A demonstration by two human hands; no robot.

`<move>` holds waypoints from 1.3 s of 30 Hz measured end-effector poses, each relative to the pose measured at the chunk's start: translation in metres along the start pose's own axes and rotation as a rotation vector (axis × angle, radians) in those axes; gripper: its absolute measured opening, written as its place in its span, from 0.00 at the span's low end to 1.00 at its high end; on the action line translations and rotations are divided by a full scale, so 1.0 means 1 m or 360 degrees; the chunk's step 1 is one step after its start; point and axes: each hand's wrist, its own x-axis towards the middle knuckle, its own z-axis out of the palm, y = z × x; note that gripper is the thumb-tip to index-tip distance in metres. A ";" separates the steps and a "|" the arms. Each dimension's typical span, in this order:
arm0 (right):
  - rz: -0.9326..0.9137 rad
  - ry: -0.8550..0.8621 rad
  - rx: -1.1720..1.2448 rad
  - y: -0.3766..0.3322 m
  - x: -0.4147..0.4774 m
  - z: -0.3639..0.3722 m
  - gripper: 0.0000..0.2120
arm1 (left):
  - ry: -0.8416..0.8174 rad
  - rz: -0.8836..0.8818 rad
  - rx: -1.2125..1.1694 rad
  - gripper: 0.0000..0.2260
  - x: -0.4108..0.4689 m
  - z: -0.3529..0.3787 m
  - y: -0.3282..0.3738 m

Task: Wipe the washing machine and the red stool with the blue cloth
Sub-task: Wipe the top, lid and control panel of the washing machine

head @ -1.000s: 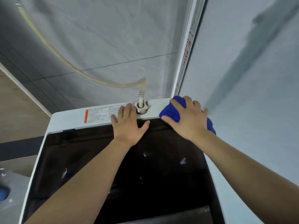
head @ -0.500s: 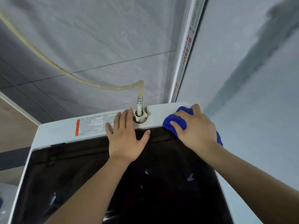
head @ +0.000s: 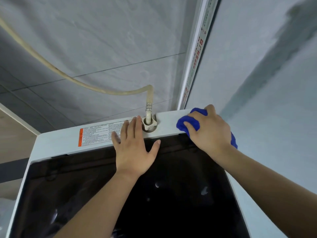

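The washing machine (head: 56,141) stands in a corner, its dark lid (head: 171,186) down. The right hand (head: 209,133) presses the blue cloth (head: 190,122) onto the white rear panel at the back right corner, fingers curled and closed over the bunched fabric; part of the cloth shows behind the wrist. The left hand (head: 135,146) lies flat with fingers spread, holding nothing, its palm on the lid's rear edge and fingertips on the warning label (head: 94,134). A beige hose (head: 148,100) enters the inlet fitting (head: 149,123) between the hands.
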 end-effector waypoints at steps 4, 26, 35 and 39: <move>0.0150 0.0055 0.0028 -0.021 0.042 0.004 0.17 | 0.0000 -0.0016 0.0007 0.39 0.000 -0.001 0.001; -0.0244 -0.0033 -0.0075 -0.066 0.025 0.008 0.19 | 0.0039 -0.0018 -0.0060 0.38 -0.001 0.002 -0.002; -0.0239 0.0033 -0.0057 -0.064 0.035 0.009 0.18 | 0.0026 -0.0034 -0.0047 0.37 0.001 0.002 -0.003; -0.0298 0.0075 -0.0095 -0.055 -0.004 0.011 0.18 | 0.0042 -0.0037 -0.0074 0.38 0.000 0.001 -0.001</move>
